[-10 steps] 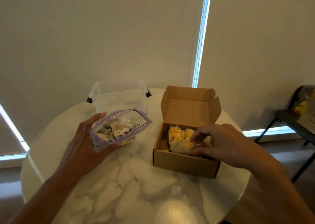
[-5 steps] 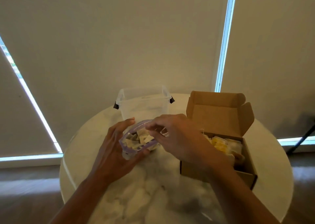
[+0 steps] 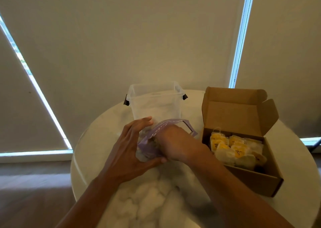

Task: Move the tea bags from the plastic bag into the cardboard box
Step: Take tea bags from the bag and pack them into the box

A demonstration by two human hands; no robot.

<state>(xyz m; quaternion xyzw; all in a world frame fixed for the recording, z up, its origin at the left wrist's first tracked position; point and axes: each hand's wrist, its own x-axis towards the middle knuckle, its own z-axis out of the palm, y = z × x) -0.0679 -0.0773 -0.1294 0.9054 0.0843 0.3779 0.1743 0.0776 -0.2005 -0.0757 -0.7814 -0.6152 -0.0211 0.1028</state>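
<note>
Reaching in from the near edge, 2 bare forearms crossed a round, white marble-patterned bench (image 3: 152,203), with dark wooden floor (image 3: 26,193) showing below it at the left. They met above the middle of the bench. The left hand (image 3: 128,151) gripped a clear plastic bag with a purple zip rim (image 3: 145,141), its thumb curled under the near side and its fingers reaching up the far side, so the bag sat cupped in the palm. The right hand (image 3: 175,143) was pushed into the bag's mouth past the knuckles. Its fingers were hidden inside the plastic, so I could not tell whether they were spread or closed on anything. What lay inside the plastic bag showed only as a blur through its wall.

Just to the right of the hands, and apart from them, a brown cardboard box (image 3: 251,181) stood on the bench with its lid flap upright at the back. Pale paper tea bags (image 3: 232,149) with yellow tags lay piled loosely in it, a few strings showing at the back left corner. Behind the plastic bag, a clear square plastic tub (image 3: 156,102) with 2 dark side clips stood near the far rim of the bench. Beyond everything hung beige roller blinds (image 3: 139,36), with bright slits of daylight between them.
</note>
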